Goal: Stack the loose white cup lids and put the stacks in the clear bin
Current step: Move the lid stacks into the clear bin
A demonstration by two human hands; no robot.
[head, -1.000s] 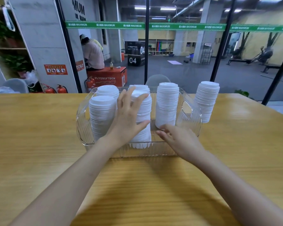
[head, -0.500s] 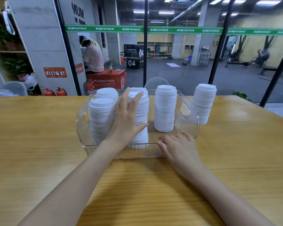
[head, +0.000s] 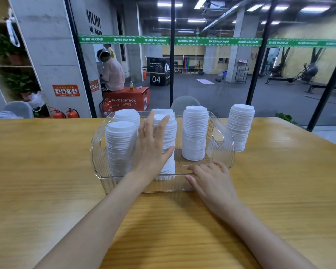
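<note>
White lid stack (head: 168, 131) mid-bin looks uneven. My left hand (head: 151, 150) flat against it, fingers spread, gripping nothing. Right hand (head: 211, 181) loose on clear bin (head: 124, 183) near rim. I'd nudge gently and brace bin. Outside stack (head: 240, 127) waits on table (head: 47, 171).

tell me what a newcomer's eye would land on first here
Tall stacks of white lids crowd the clear bin in the middle of the wooden table, and one more stack stands outside, just right of the bin. The left hand lies flat against the middle stack, and the right hand rests on the bin's near rim.
</note>
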